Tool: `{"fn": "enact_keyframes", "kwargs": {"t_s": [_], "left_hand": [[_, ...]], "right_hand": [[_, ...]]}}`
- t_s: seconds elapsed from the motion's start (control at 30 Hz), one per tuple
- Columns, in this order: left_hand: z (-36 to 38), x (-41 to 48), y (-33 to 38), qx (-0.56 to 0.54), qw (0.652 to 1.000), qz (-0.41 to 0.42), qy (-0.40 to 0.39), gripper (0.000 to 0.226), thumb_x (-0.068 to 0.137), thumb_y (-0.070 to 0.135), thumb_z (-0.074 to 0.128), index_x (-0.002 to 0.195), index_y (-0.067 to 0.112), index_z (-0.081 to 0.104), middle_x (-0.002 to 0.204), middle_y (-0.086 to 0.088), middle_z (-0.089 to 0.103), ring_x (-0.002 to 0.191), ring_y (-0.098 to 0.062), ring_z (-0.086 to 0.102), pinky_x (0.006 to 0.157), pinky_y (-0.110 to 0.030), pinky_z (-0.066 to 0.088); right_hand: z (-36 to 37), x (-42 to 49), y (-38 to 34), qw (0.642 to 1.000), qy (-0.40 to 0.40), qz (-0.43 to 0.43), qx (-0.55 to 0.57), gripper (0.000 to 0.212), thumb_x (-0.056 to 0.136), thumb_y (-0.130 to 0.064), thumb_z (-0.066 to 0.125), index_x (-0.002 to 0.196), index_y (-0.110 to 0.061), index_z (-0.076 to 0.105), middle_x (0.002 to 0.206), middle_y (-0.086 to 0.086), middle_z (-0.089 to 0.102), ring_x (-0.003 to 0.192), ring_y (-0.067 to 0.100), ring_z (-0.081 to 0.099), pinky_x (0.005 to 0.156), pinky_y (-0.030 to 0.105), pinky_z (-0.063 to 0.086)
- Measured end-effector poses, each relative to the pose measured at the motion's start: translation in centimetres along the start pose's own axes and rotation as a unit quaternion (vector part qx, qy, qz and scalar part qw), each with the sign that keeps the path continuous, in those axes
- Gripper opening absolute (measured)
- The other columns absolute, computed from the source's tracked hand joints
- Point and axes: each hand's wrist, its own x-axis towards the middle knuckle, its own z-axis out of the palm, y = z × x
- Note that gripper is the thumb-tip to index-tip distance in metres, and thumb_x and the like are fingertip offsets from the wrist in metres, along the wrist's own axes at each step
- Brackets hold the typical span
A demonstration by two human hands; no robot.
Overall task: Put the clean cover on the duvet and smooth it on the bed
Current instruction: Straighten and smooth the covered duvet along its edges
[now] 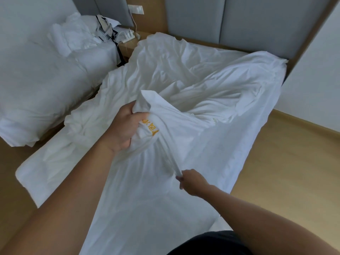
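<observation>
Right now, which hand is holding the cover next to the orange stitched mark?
The left hand, bunching the cover beside the orange mark. The right hand pinches a taut fold lower down, away from it.

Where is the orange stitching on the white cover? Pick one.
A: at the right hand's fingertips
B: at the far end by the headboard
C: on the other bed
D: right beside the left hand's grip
D: the orange stitching sits on the cover right beside the left hand, which grips a bunch of it; the right hand pinches a taut fold lower down.
</observation>
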Motion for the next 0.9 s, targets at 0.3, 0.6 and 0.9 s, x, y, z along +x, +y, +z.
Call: {"fn": "enact_keyframes", "kwargs": {"t_s": [0.3, 0.6, 0.9], "left_hand": [[5.8, -5.2, -4.1, 0.262, 0.944, 0.099, -0.174, 0.038, 0.076, 0.006, 0.049, 0.109, 0.019, 0.063, 0.101, -0.002, 0.07, 0.092, -0.018, 0.065, 0.081, -0.034, 0.049], [15.9, -13.4, -11.6, 0.434, 0.862, 0.134, -0.226, 0.043, 0.093, 0.008, 0.057, 0.135, 0.012, 0.052, 0.132, -0.007, 0.057, 0.113, -0.027, 0.061, 0.085, -0.03, 0.048], [20.1, -18.7, -22.4, 0.487, 0.838, 0.017, -0.248, 0.067, 0.078, 0.055, 0.076, 0.131, 0.022, 0.055, 0.128, 0.0, 0.047, 0.116, -0.022, 0.048, 0.102, -0.034, 0.039]], "right_hand": [[-16.6, -5.0, 0.0, 0.809, 0.029, 0.197, 0.553, 0.069, 0.085, -0.067, 0.062, 0.106, -0.001, 0.065, 0.091, 0.017, 0.071, 0.076, 0.03, 0.072, 0.063, 0.034, 0.059], [-12.9, -8.7, 2.3, 0.961, -0.177, 0.186, 0.105, 0.02, 0.101, -0.013, 0.053, 0.107, 0.0, 0.068, 0.092, 0.007, 0.072, 0.076, 0.021, 0.066, 0.065, 0.022, 0.053], [3.0, -12.6, 16.5, 0.913, 0.062, 0.282, 0.289, 0.023, 0.09, -0.001, 0.055, 0.111, 0.003, 0.063, 0.103, 0.016, 0.066, 0.096, 0.027, 0.064, 0.073, 0.031, 0.047]]}}
